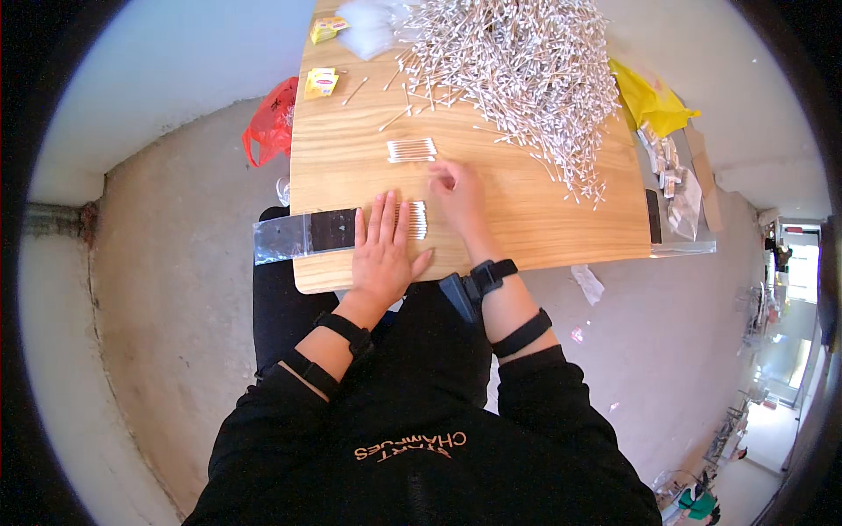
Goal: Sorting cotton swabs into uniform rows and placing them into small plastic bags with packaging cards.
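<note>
My left hand [381, 254] lies flat on the wooden table [544, 232], fingers stretched out over the left part of a row of cotton swabs [418, 220]. The white tips at that row's right end show beside its index finger. My right hand [460, 200] is just right of a second neat row of swabs [410, 151], farther up the table. Its fingers are curled together close to that row's right end; whether anything is between them is hidden. Against the left hand's outer side is a flat dark panel [333, 231], with a clear plastic sleeve [281, 239] reaching past the table edge.
A large heap of loose swabs [526, 70] covers the far right of the table. Small yellow packets [322, 82] and clear bags [368, 26] lie far left. A red bag [272, 123] hangs at the left edge; a yellow bag [653, 101] and packed bundles [668, 171] are at the right.
</note>
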### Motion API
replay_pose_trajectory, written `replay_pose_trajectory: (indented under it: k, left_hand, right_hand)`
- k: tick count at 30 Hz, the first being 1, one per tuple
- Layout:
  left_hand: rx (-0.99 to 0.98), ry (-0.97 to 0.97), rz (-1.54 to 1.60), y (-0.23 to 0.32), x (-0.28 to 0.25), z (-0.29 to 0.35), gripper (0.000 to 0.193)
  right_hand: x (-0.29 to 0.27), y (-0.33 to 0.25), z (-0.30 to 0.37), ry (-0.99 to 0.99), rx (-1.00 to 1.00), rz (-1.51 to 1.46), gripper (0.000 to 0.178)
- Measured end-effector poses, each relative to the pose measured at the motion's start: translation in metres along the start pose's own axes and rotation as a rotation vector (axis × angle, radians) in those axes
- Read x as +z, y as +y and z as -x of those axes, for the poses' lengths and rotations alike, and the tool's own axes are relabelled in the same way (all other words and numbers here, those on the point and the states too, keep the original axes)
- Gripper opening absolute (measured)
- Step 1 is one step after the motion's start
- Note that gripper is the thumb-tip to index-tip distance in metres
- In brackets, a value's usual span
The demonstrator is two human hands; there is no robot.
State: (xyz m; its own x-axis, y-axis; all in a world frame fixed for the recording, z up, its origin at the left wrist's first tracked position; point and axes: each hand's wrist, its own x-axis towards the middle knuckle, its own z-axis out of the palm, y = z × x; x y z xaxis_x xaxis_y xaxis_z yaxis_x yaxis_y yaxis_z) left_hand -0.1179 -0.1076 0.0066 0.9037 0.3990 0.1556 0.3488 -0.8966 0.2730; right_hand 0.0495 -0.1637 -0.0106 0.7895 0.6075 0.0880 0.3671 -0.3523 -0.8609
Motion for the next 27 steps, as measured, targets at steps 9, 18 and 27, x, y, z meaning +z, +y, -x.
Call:
replay_pose_trajectory:
  k: [9,18,27]
  left_hand:
    - [0.04,0.028,0.059,-0.002,0.0,0.002,0.079]
    - [0.01,0.012,0.057,-0.001,0.001,-0.001,0.083]
    - [-0.016,-0.052,0.002,-0.011,0.004,0.004,0.1]
  right_hand:
    - [0.001,-0.008,-0.011,0.057,-0.029,0.232,0.013]
    - [-0.007,0.011,0.015,-0.181,0.067,-0.055,0.018]
    - [0.05,-0.012,0.051,0.125,0.096,-0.602,0.049]
